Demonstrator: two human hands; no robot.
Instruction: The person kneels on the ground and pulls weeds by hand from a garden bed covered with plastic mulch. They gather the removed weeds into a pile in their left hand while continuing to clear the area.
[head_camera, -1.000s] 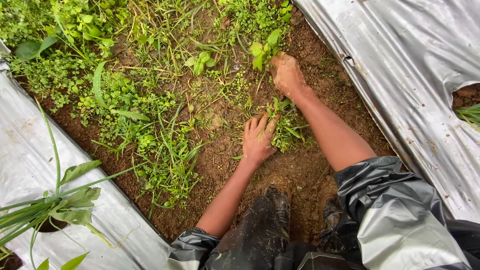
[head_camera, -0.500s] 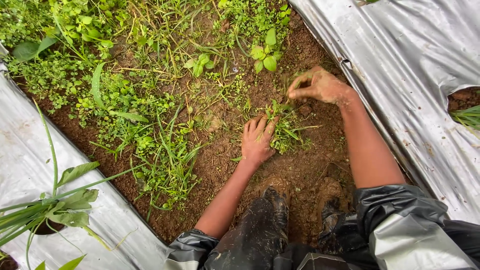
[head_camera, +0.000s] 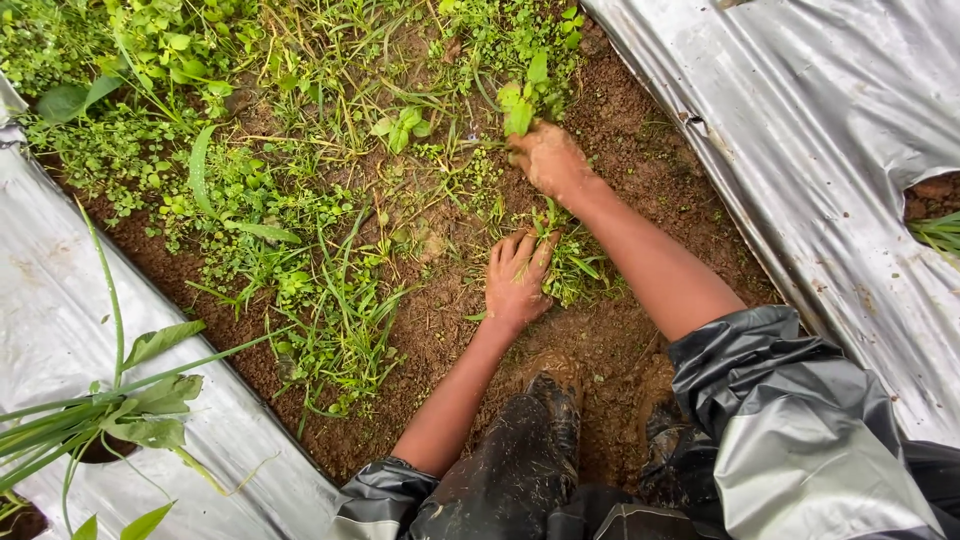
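Observation:
My left hand (head_camera: 516, 275) rests flat on the brown soil, fingers spread, its fingertips touching a small tuft of grass (head_camera: 575, 268). My right hand (head_camera: 548, 160) is muddy and reaches farther out, its fingers closed around the base of a broad-leaved green weed (head_camera: 524, 100). Both forearms are bare below grey waterproof sleeves. The weedy soil furrow (head_camera: 430, 300) runs between two sheets of plastic mulch.
Silver plastic mulch covers the bed on the left (head_camera: 60, 300) and on the right (head_camera: 830, 130). Crop plants with long leaves grow through holes at lower left (head_camera: 110, 420) and at the right edge (head_camera: 938, 232). Muddy boots (head_camera: 545, 420) stand in the furrow.
My right hand moved from the grass near the left hand forward and left to the broad-leaved weed, and closed on it. The left hand stayed on the soil.

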